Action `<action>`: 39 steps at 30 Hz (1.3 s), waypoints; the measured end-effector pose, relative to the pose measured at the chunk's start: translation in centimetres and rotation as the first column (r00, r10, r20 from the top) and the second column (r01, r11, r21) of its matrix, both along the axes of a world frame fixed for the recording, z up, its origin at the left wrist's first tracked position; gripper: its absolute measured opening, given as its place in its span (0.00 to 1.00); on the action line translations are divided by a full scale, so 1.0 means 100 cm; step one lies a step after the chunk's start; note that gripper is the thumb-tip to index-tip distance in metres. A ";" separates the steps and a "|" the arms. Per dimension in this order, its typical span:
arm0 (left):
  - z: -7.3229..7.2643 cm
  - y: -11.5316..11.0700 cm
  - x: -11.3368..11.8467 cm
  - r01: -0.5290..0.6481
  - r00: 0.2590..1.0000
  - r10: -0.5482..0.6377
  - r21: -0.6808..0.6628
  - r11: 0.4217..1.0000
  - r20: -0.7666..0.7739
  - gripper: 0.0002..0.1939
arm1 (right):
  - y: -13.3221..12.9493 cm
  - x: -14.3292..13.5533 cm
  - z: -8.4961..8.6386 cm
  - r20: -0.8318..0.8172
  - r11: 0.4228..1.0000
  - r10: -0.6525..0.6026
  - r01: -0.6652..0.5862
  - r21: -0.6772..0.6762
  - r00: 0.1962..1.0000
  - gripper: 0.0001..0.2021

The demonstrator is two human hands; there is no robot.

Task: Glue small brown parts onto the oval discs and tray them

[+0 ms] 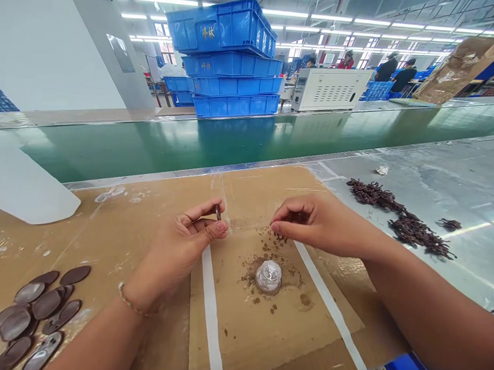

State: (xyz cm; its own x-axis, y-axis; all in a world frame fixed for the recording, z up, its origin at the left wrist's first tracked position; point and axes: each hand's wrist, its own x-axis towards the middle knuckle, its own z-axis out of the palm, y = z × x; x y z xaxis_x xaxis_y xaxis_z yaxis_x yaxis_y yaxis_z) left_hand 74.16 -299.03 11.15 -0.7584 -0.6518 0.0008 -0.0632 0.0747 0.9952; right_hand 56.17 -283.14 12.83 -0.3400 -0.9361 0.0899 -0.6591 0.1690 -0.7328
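My left hand [191, 231] pinches a dark brown oval disc [218, 211] between thumb and fingers, turned edge-on to me. Across from it, my right hand [306, 222] has thumb and forefinger pressed together, and what they hold is too small to make out. Some dark brown stringy bits [280, 237] show just beneath those fingers. Between and below both hands, a small round mound with a shiny whitish top [268, 276] sits on the cardboard [245, 330], ringed by brown specks and stains. More dark brown oval discs [48, 304] lie in a loose pile at lower left.
Dark brown twisted strands [403, 217] lie heaped on the right. A white container [32, 191] stands at left. Beyond the green conveyor belt [159, 147] are stacked blue crates [236, 87], a beige machine [331, 89] and a brown paper sack [457, 71]. Several people work farther back.
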 end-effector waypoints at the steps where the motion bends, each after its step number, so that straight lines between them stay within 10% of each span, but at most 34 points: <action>1: -0.001 0.000 0.000 -0.003 1.000 0.003 -0.003 1.000 0.001 0.27 | -0.002 -0.006 -0.001 -0.044 0.999 -0.029 0.030 0.019 0.999 0.09; 24: -0.003 -0.001 -0.002 -0.065 0.998 0.065 0.005 0.998 -0.001 0.29 | -0.030 -0.003 -0.017 0.017 0.959 -0.265 0.266 -0.096 0.964 0.09; 39: -0.002 0.021 -0.001 0.242 0.964 -0.209 0.223 0.944 -0.162 0.21 | -0.016 0.026 -0.010 0.576 0.916 0.184 0.074 -0.394 0.797 0.08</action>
State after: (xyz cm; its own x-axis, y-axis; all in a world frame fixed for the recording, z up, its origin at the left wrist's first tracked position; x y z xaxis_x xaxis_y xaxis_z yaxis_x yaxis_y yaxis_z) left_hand 74.03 -296.95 10.91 -0.8891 -0.4572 -0.0219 0.0629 -0.1694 0.9835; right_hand 58.74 -284.70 11.78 -0.3938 -0.8880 0.2375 -0.0731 -0.2273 -0.9711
